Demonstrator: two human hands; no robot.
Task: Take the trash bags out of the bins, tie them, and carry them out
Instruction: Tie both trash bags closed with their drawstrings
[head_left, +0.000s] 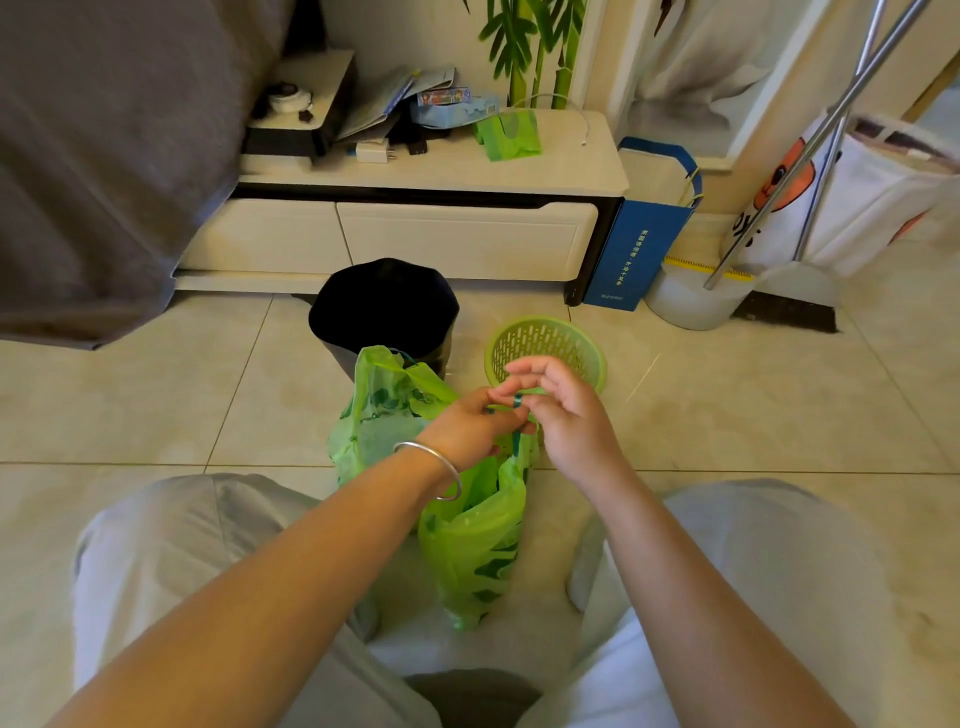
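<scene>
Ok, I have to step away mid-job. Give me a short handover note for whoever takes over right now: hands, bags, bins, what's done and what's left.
Left hand: pinching the dark green drawstring at the mouth of the green trash bag.
Right hand: has the same drawstring looped over a finger, other fingers spread; mid-tie.
The bag stands on the floor tiles between the knees, already out of its bin, mouth not yet closed.
Green basket bin just behind the hands looks empty.
Black bin to its left has a dark liner in place.
Left to do: finish the knot, pull and tie the black bin's liner, carry the bags out.
</scene>
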